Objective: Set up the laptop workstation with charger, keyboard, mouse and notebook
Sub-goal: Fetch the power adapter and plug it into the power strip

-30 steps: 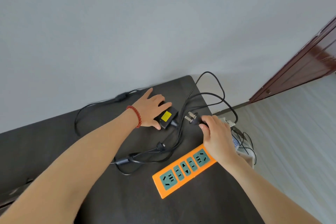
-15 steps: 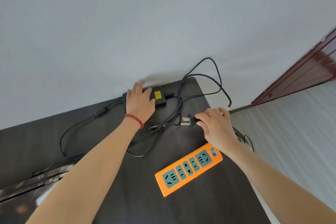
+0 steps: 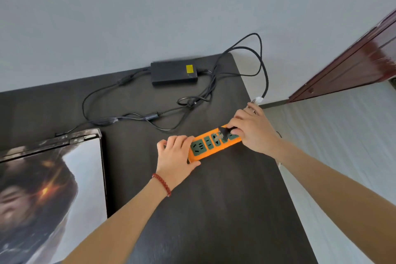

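Note:
The black charger brick [image 3: 174, 73] with a yellow label lies at the far edge of the dark table [image 3: 214, 210], its cables [image 3: 150, 117] looped across the top. An orange power strip [image 3: 211, 146] with green sockets lies near the right edge. My left hand [image 3: 176, 160] holds the strip's near end, thumb along its front side. My right hand [image 3: 251, 130] pinches the black plug [image 3: 224, 132], whose metal prongs point down over a socket of the strip. The open laptop [image 3: 49, 188], screen lit, stands at the left.
A thick black cord [image 3: 262, 60] loops off the table's far right corner toward a white connector [image 3: 258, 99]. A grey wall rises behind the table. A dark red door [image 3: 353, 64] and pale floor lie to the right.
My left hand left the charger brick and came back to hold the power strip. My right hand carried the plug down over the strip. The view dropped and the laptop screen came in.

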The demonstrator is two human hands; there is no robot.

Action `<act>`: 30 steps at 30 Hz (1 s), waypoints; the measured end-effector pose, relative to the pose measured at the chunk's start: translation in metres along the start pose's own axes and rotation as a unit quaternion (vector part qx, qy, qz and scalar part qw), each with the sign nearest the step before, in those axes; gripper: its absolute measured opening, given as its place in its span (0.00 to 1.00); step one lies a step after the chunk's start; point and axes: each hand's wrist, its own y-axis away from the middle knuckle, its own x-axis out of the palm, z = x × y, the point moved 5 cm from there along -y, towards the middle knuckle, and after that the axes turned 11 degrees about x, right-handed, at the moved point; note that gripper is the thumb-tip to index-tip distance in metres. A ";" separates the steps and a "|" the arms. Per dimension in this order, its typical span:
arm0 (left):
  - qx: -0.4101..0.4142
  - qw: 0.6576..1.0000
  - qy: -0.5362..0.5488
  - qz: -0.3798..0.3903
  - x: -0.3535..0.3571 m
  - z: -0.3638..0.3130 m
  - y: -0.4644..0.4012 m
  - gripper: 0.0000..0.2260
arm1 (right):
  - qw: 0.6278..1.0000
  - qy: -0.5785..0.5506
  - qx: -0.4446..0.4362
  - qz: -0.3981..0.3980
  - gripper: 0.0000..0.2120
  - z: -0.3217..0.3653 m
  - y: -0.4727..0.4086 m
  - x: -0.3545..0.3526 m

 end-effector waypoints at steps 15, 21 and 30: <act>-0.041 0.983 0.168 -0.068 0.001 0.026 -0.003 0.28 | 0.999 -0.025 0.018 0.016 0.08 0.040 -0.019 0.017; -0.061 0.978 0.183 -0.081 0.002 0.029 -0.002 0.28 | 0.999 0.054 -0.006 0.005 0.09 0.054 -0.016 0.004; -0.088 0.967 0.218 -0.100 0.003 0.030 0.000 0.28 | 0.956 0.270 -0.114 0.013 0.10 0.115 -0.005 -0.006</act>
